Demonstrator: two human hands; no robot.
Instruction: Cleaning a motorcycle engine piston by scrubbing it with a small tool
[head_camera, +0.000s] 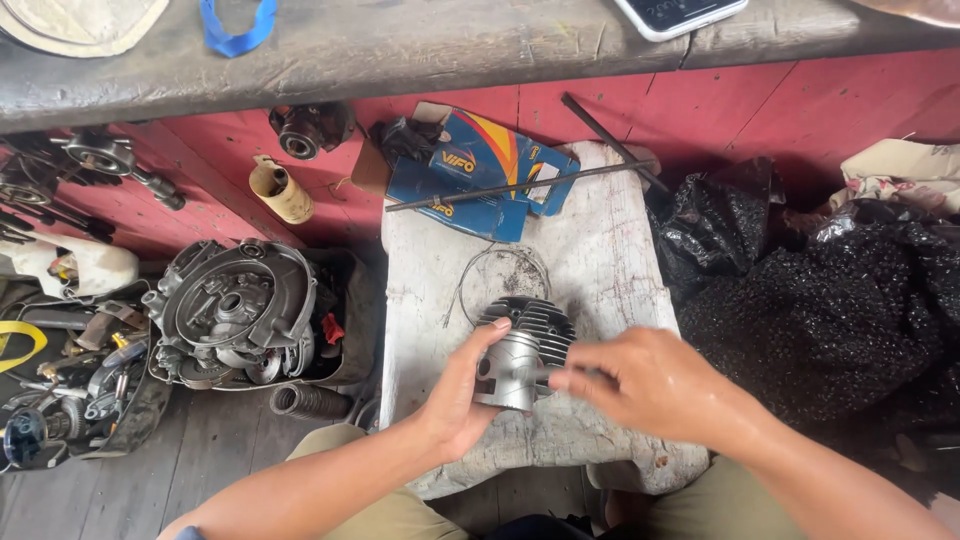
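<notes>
Fingers (486, 340) of left hand (462, 392) curled round silver piston (510, 370), thumb over crown side, clamping it. Right hand (645, 382) fingertips bunched at piston's right flank, touching or pinching there; blurred, cannot tell exactly. Piston sits in mouth of dark finned cylinder (540, 322), long axis tilted up-right, away from body. Both rest above white worn block (590, 250). Left hand nearer. Thin wire ring (470, 275) lies just behind.

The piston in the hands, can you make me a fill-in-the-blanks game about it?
1. The left hand holds a shiny ____ piston.
2. Behind the piston sits a dark cylinder with ____ around it.
3. The right hand touches the piston with its ____.
4. Both rest over a worn white ____.

Missing words: silver; fins; fingers; block
</notes>
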